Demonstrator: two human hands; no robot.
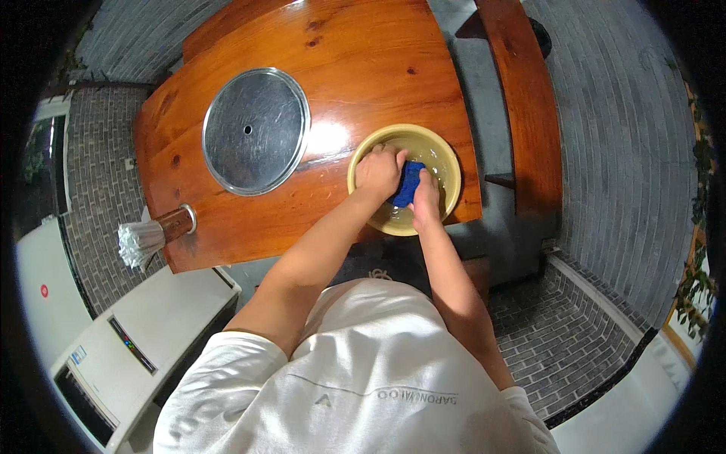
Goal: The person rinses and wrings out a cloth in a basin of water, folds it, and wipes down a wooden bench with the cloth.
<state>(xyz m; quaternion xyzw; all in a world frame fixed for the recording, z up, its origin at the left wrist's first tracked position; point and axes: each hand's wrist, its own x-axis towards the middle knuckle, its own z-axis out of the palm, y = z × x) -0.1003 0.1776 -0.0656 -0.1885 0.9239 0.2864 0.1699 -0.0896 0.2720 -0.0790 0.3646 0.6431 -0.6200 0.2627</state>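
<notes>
A yellow basin (451, 198) with water in it stands at the near right corner of the wooden table (370, 68). Both my hands reach inside it. Between them is a dark blue cloth (409, 184), bunched up. My left hand (380, 170) is closed against the cloth's left side, its fingers curled down and partly hidden. On the other side, my right hand (426, 198) grips the cloth with thumb and fingers. The lower part of the cloth and some fingertips are out of sight.
A round metal lid (257, 132) lies on the table's left half. At the near left corner is a holder (178, 221) of wrapped chopsticks (141, 244). A wooden bench (522, 98) runs along the right. A white cabinet-like appliance (144, 333) stands at lower left.
</notes>
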